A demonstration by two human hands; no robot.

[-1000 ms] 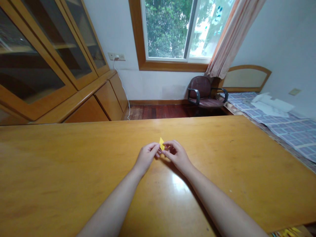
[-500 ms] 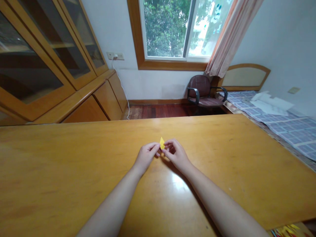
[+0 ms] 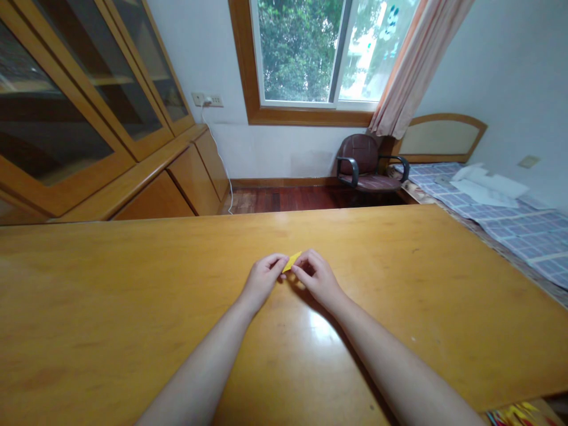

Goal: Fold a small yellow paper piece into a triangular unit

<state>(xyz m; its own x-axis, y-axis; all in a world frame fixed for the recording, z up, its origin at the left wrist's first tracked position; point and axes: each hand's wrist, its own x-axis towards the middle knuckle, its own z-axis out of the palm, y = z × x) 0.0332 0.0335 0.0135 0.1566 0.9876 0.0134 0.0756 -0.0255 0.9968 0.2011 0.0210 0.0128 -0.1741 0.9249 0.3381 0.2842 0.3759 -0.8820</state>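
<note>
A small piece of folded yellow paper (image 3: 291,261) is held between my two hands, just above the wooden table (image 3: 155,307). My left hand (image 3: 264,278) pinches its left end between thumb and fingers. From the other side, my right hand (image 3: 318,277) grips it with thumb and curled fingers. The paper slants, its pointed end up toward the right. Fingers cover parts of it, so its full shape is hidden.
Beyond the table stand a maroon armchair (image 3: 361,163) and a bed (image 3: 510,207) with papers on it. A glass-door cabinet (image 3: 146,142) lines the left wall. Something colourful (image 3: 517,413) shows below the table's near right edge.
The yellow paper has turned from pointing upright to slanting toward the right. Both hands stay in nearly the same place, still pinching it.
</note>
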